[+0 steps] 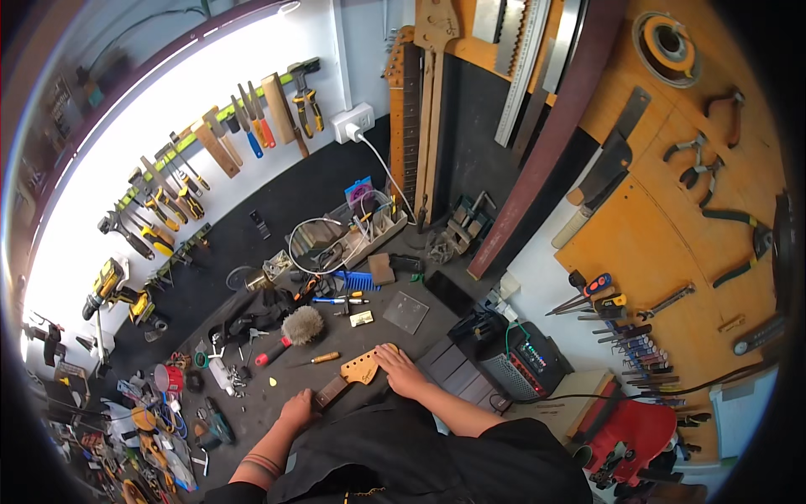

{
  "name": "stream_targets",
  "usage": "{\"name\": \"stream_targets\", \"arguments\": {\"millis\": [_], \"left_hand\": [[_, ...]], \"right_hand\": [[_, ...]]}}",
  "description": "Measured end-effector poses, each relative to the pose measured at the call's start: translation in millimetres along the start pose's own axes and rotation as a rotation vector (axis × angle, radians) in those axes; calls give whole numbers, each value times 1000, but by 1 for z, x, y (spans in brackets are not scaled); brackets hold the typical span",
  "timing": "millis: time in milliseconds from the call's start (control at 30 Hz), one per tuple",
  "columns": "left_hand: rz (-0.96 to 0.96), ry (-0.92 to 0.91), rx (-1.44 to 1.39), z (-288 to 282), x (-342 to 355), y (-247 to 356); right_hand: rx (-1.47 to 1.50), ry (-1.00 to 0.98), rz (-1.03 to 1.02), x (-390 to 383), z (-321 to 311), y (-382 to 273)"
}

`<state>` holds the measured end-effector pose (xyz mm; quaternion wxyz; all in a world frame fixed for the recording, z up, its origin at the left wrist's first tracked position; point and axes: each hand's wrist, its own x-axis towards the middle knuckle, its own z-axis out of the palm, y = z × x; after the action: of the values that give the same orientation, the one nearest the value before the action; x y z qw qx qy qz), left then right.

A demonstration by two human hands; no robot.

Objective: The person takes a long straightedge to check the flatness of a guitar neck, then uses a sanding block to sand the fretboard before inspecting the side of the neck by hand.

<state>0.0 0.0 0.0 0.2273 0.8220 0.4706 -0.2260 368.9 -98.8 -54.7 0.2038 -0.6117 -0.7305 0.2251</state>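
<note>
Scattered tools on dark workbench

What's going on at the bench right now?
A person is handling a guitar neck low over the workbench, its fretboard toward the left hand and its pale headstock under the right hand. The right fingers lie spread on the headstock; how the left fingers grip is hard to see. A wooden-handled tool lies just beyond the neck, with a fuzzy grey ball-shaped thing farther back.
</note>
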Motion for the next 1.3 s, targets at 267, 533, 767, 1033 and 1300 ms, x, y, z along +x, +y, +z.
{"name": "stream_targets", "arguments": {"millis": [267,533,767,1033,1300], "left_hand": [[59,-39,-81,7,11,13],[198,59,-165,28,20,-14],[300,247,-299,50,-21,-34],[279,493,-376,80,-61,-45],[306,459,-331,80,-74,-65]], "right_hand": [[120,110,83,-49,-12,15],[145,189,320,-63,3,3],[148,7,669,-143,79,-4],[77,-1056,731,-233,149,36],[-112,-932,377,-207,163,13]]}}
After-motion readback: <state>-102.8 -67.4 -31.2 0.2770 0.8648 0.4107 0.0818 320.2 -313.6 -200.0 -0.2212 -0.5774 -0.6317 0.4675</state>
